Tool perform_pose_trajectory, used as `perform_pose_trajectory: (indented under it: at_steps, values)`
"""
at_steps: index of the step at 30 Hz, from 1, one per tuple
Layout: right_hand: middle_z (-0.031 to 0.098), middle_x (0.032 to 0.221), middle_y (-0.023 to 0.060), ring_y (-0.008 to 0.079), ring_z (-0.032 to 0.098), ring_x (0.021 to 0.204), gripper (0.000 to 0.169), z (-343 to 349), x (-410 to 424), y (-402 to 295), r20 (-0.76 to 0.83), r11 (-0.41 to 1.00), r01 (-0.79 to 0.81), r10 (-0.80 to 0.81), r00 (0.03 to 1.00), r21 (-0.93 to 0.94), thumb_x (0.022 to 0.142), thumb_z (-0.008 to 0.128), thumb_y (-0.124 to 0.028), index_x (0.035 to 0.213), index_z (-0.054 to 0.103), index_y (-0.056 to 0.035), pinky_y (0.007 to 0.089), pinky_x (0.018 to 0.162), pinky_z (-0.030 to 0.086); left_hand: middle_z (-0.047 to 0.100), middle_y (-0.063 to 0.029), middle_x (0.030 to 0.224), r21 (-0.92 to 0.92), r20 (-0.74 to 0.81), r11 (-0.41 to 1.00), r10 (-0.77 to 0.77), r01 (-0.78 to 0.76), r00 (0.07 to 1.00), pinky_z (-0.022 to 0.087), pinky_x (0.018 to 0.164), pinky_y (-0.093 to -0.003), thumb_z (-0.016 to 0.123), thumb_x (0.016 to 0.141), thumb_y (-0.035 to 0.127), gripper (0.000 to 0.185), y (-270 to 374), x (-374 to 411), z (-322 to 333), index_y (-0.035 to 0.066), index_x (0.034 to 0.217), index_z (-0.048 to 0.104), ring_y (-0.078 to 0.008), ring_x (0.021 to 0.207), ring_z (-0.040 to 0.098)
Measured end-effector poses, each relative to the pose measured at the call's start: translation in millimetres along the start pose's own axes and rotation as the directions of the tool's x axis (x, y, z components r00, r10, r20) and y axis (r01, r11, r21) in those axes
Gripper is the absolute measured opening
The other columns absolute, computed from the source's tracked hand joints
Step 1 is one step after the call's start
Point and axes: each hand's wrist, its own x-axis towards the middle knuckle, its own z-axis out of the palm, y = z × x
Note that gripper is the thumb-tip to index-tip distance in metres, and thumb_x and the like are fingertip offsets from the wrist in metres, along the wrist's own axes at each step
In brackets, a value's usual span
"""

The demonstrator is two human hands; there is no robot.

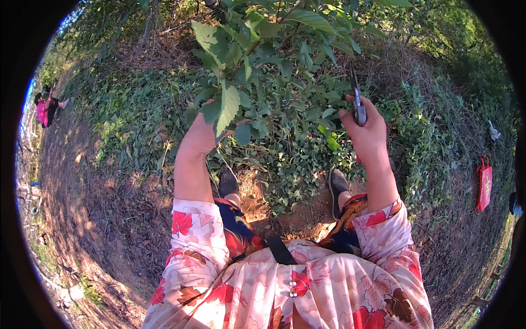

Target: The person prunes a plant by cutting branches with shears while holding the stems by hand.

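Observation:
A leafy branch (230,61) with broad toothed leaves hangs in front of me at the top centre. My left hand (211,127) reaches in among its leaves; foliage hides most of the fingers, so what it touches does not show. On the right, my right hand (365,123) is closed around a metal hand tool (357,100), seen edge-on, which looks like pruning shears. Its dark tip points up and away from me, beside the right edge of the foliage. Whether its blades are apart cannot be made out.
Low green plants (287,181) cover the ground around my dark shoes (339,187). A red bag (485,185) bearing writing and a white scrap (494,131) lie at the right. Another person (44,109) in a pink top is far off at the left. More bushes stand behind.

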Motion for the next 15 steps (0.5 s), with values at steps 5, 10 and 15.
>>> perform_pose_trajectory:
  at_steps: [5,10,15]
  values:
    - [0.056,0.072,-0.0017,0.0090,0.052,0.063,0.041,-12,19,15,0.027,0.966,-0.161,0.159,0.987,0.200,0.083,0.071,-0.017,0.119,0.058,-0.0005,0.0248,0.060,0.043,0.060,-0.0047,0.117,-0.020,-0.079,1.000,0.021,-0.023,0.997,0.051,0.080,-0.0283,0.071,0.082,0.002,0.054,-5,-14,-34,0.003,0.131,0.048,-0.0121,0.101,0.057]
    - [0.067,0.097,0.0154,0.0292,0.066,0.088,0.053,3,5,12,0.221,0.974,0.150,-0.111,0.969,-0.171,0.078,0.072,-0.014,0.127,0.054,-0.0071,0.0361,0.080,0.050,0.060,-0.0047,0.117,-0.024,-0.079,0.999,0.025,-0.027,0.997,0.051,0.080,-0.0282,0.071,0.082,0.002,0.053,-1,-18,-33,0.003,0.130,0.048,-0.0120,0.100,0.057]
    - [0.064,0.107,0.0158,0.0345,0.064,0.094,0.056,23,-3,20,0.300,0.965,0.261,-0.238,0.924,-0.037,0.078,0.069,-0.011,0.131,0.051,-0.0136,0.0386,0.081,0.050,0.061,-0.0047,0.116,0.020,-0.002,1.000,0.022,-0.022,1.000,0.051,0.080,-0.0282,0.071,0.082,0.003,0.053,18,-18,1,0.002,0.130,0.048,-0.0118,0.100,0.057]
